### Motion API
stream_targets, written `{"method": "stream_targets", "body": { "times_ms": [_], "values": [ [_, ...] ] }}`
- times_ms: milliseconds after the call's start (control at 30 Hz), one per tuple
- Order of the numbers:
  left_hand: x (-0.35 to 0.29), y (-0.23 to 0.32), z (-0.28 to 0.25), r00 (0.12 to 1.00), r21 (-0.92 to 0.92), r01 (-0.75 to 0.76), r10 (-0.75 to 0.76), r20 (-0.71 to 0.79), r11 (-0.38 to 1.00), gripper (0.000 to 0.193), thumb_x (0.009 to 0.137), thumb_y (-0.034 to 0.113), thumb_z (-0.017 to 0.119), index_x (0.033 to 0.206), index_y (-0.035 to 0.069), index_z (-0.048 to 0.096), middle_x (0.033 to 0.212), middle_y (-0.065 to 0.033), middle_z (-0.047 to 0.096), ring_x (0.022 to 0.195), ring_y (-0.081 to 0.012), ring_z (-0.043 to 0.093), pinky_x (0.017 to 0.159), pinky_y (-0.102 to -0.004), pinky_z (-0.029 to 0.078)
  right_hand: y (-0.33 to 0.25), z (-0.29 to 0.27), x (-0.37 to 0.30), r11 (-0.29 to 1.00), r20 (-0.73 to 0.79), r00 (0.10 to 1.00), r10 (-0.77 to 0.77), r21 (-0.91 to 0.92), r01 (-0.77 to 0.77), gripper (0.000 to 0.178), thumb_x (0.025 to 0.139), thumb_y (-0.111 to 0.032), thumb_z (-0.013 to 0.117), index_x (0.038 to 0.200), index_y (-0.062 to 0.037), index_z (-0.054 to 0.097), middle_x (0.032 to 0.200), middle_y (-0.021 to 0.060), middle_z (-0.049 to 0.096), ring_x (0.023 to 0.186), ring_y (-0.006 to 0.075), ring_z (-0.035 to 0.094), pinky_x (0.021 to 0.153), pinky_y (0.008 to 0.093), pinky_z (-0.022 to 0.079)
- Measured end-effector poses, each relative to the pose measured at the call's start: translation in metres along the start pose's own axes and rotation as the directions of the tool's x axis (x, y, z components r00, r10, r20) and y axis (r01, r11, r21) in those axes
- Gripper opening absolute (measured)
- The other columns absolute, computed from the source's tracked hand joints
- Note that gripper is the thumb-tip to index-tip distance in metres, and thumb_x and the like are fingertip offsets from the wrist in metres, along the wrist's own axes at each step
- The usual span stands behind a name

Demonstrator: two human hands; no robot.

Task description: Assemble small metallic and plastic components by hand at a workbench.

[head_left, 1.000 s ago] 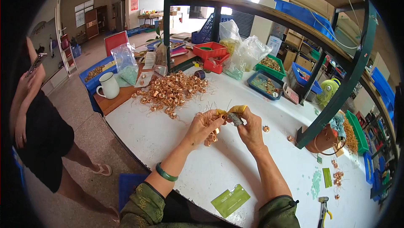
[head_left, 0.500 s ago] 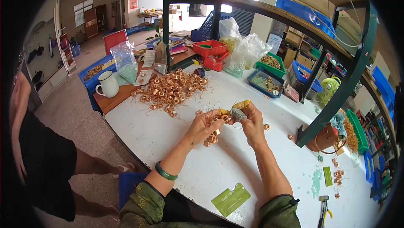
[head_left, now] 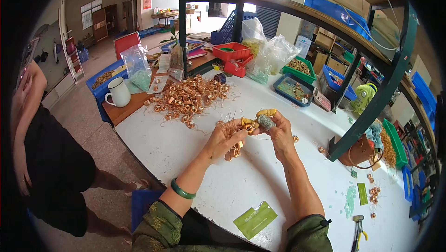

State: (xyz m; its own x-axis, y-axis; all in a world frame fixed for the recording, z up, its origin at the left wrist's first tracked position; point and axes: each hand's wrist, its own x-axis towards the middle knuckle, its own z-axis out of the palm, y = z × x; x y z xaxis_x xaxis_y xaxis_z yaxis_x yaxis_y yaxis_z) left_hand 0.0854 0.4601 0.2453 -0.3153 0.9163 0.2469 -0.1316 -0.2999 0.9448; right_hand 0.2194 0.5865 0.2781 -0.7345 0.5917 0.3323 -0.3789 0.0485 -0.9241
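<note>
My left hand (head_left: 226,140) is closed around several copper wire coils (head_left: 237,149). Thin wire ends stick up above its fingers, and a yellow cover wraps one fingertip. Close beside it, my right hand (head_left: 282,135) pinches a grey, rough-textured wad (head_left: 266,122) between thumb and fingers. Its index finger also wears a yellow cover (head_left: 266,112). Both hands meet above the white table (head_left: 209,196), at the coil nearest my right fingertips. Whether the wad touches that coil, I cannot tell. Beyond my left hand lies a large heap of similar coils (head_left: 188,98).
A white enamel mug (head_left: 118,92) stands left of the heap. Red bins (head_left: 231,51), plastic bags (head_left: 274,56) and a dark tray (head_left: 292,89) line the back. A green shelf post (head_left: 371,98) rises at right, near pliers (head_left: 357,231). Someone in black (head_left: 51,159) stands at left.
My right hand has shifted slightly right with the grey wad, away from my left hand. The left hand stays almost still. The person at left has moved an arm and leans in slightly.
</note>
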Motion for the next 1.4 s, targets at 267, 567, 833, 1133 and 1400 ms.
{"method": "stream_targets", "body": {
  "times_ms": [267, 567, 833, 1133, 1400],
  "values": [
    [-0.005, 0.01, 0.007, 0.997, 0.033, 0.081, -0.08, -0.016, 0.996, 0.024, 0.089, 0.016, 0.059, 0.111, 0.007, 0.063, 0.064, 0.0012, 0.057, 0.041, -0.0051, 0.046, 0.032, -0.018, 0.03, -0.003, 0.002, -0.002, 0.986, -0.088, 0.996, -0.03, -0.166, 0.015, 0.027, 0.079, 0.006, 0.039, 0.093, 0.0013, 0.062, 0.079, 0.0114, 0.063, 0.067, 0.017, 0.06, 0.063, 0.0245, 0.047],
    [-0.002, 0.007, 0.009, 0.992, -0.027, 0.115, -0.116, -0.042, 0.993, 0.023, 0.088, 0.015, 0.061, 0.109, 0.005, 0.063, 0.064, 0.0008, 0.057, 0.04, -0.0046, 0.045, 0.031, -0.0176, 0.029, -0.006, 0.008, -0.006, 0.993, -0.166, 0.986, 0.009, -0.117, -0.029, 0.029, 0.078, 0.004, 0.037, 0.09, 0.0024, 0.063, 0.076, 0.0116, 0.063, 0.066, 0.0159, 0.058, 0.061, 0.0243, 0.047],
    [0.002, -0.003, 0.003, 0.981, -0.066, 0.117, -0.125, -0.149, 0.991, 0.021, 0.085, 0.018, 0.066, 0.102, 0.006, 0.063, 0.063, 0.0007, 0.057, 0.038, -0.0052, 0.045, 0.029, -0.019, 0.028, -0.005, 0.027, -0.015, 0.925, -0.114, 0.974, -0.197, -0.351, 0.146, 0.027, 0.08, 0.003, 0.04, 0.092, 0.0015, 0.064, 0.079, 0.0116, 0.065, 0.068, 0.0158, 0.06, 0.062, 0.0229, 0.047],
    [-0.001, 0.004, 0.012, 0.977, -0.044, 0.118, -0.124, -0.173, 0.992, 0.016, 0.084, 0.018, 0.067, 0.096, 0.009, 0.062, 0.062, 0.0007, 0.055, 0.038, -0.0058, 0.043, 0.029, -0.0195, 0.027, -0.003, 0.011, -0.005, 0.974, -0.189, 0.977, -0.1, -0.219, 0.057, 0.029, 0.081, 0.005, 0.042, 0.098, 0.0003, 0.065, 0.084, 0.011, 0.068, 0.071, 0.0165, 0.063, 0.069, 0.0237, 0.048],
    [-0.001, 0.006, 0.01, 0.964, -0.055, 0.184, -0.191, -0.185, 0.981, 0.015, 0.083, 0.018, 0.068, 0.094, 0.01, 0.062, 0.06, 0.0013, 0.054, 0.038, -0.0063, 0.043, 0.03, -0.0194, 0.026, -0.006, 0.009, -0.003, 0.997, -0.128, 0.992, -0.015, -0.074, 0.005, 0.035, 0.081, 0.008, 0.038, 0.103, -0.0006, 0.062, 0.089, 0.0118, 0.068, 0.074, 0.0167, 0.064, 0.072, 0.0256, 0.049]
  ]
}}
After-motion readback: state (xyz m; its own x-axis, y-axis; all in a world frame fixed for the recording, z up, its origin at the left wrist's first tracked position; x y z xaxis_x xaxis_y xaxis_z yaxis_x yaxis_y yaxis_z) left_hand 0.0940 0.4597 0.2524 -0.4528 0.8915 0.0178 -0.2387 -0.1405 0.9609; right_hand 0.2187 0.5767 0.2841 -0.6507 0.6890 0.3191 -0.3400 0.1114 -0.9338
